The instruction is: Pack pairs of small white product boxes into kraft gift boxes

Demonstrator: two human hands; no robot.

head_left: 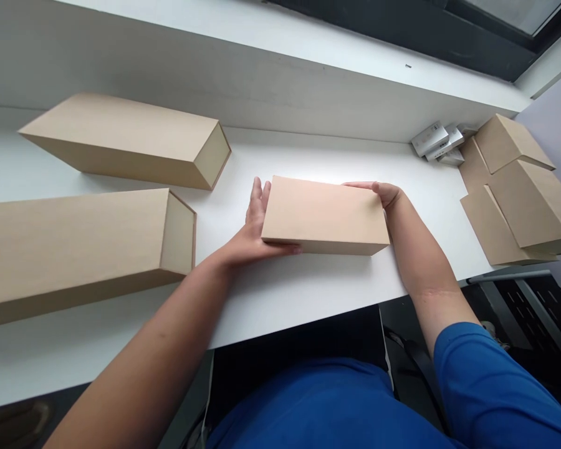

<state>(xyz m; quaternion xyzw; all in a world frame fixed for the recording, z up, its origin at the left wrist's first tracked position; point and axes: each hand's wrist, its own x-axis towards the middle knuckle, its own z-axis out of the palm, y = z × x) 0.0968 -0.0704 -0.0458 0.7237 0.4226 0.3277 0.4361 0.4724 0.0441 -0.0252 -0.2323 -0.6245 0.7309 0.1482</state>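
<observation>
Left hand (257, 227): fingers (257, 196) straight and pressed together, flat against the left end of the flat cardboard box (325, 215), thumb lying along its near edge. Right hand (382, 192): fingers (362, 185) curl over the box's far right corner. The box sits mid-worktop (308, 293), held at both ends. Left of it lie two long cardboard boxes, one far (126, 140), one near (75, 249), open ends facing the box. Stack of flat cartons (518, 193) at right edge, small white packets (437, 142) just beyond.
</observation>
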